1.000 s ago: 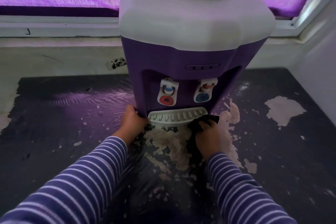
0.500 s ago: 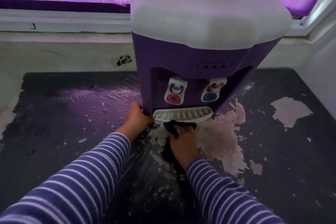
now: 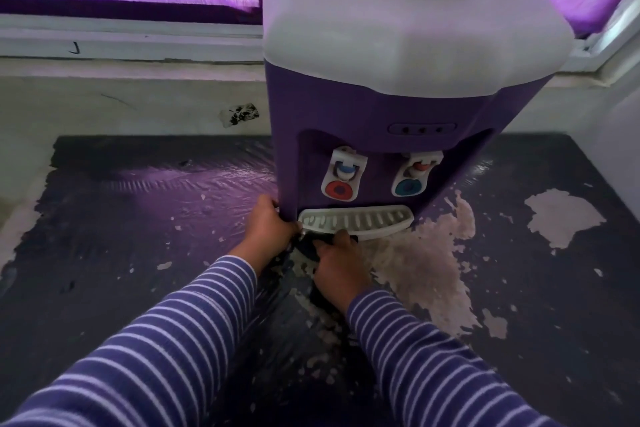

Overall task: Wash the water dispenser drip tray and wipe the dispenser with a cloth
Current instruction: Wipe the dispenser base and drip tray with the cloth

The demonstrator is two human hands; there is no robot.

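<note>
- The drip tray (image 3: 356, 222) sits at the foot of the water dispenser (image 3: 398, 97), under the two taps, its long axis running left to right and its slotted face up.
- The left hand (image 3: 268, 229) is closed around the dispenser's lower left corner, touching the tray's left end.
- The right hand (image 3: 337, 267) is clenched on a dark cloth (image 3: 311, 248), pressed against the tray's front edge left of centre.

Smooth plastic dispenser (image 3: 381, 107) on a glossy dark counter (image 3: 138, 218) with peeling coating.
</note>
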